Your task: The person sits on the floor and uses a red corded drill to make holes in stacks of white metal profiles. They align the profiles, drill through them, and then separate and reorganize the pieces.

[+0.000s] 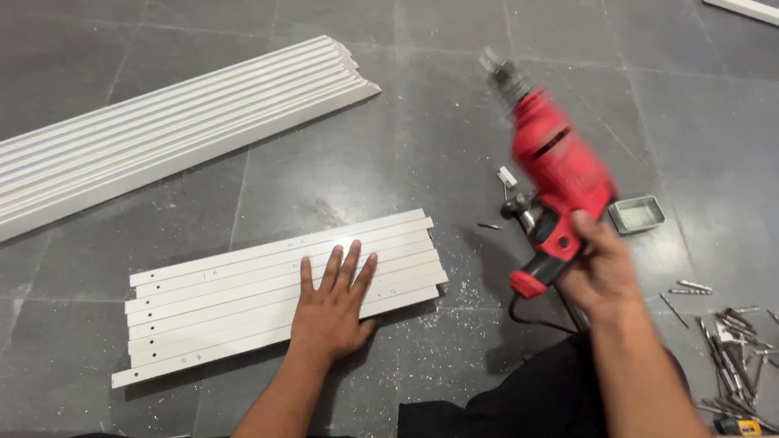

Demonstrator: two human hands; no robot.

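Note:
My left hand [331,307] lies flat, fingers spread, on a row of short white plastic strips [227,299] laid side by side on the grey tiled floor. My right hand [601,271] grips the handle of a red electric drill [555,176], held up off the floor with its chuck and bit pointing up and away. The drill is blurred from motion. Its black cord hangs down near my lap.
A long bundle of white strips [138,138] lies at the upper left. A small metal tin [636,214] sits right of the drill. Several screws and drill bits [730,349] are scattered at the lower right. Another white strip [761,13] lies at the top right.

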